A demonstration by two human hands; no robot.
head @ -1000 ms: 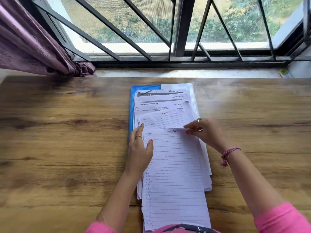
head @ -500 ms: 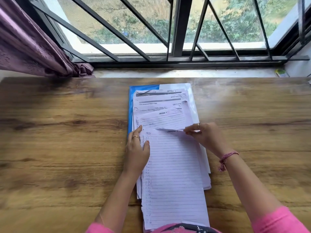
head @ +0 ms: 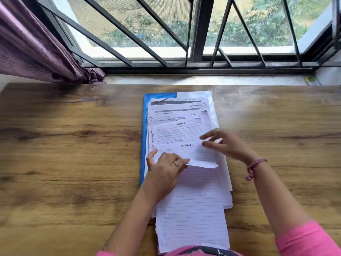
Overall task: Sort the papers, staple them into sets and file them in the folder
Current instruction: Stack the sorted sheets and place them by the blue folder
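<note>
A moment ago the top lined sheet lay flat on the pile with the right hand pinching its far edge; now that sheet (head: 191, 206) has been folded back toward the person, its far part doubled over so that a fresh page headed "Section 2" (head: 186, 150) shows beneath. Taking the blue folder (head: 143, 137) as the landmark: the whole stack of papers (head: 177, 115) lies on top of it, fanned down toward the person, with the folder's blue edge showing only along the stack's left side and far left corner. The left hand (head: 164, 174) has shifted from resting flat at the folder's left edge to the fold itself, fingers curled over the turned-back paper and seemingly pinning it, though whether they actually pinch it I cannot tell. The right hand (head: 227, 145) has let go and hovers over the stack's right edge, fingers loosely spread and blurred, holding nothing. I read this as sorting by section headings still early on: no stapler is in sight, nothing looks bound, and the folder remains buried under the pages on the wooden table (head: 73, 163)
</note>
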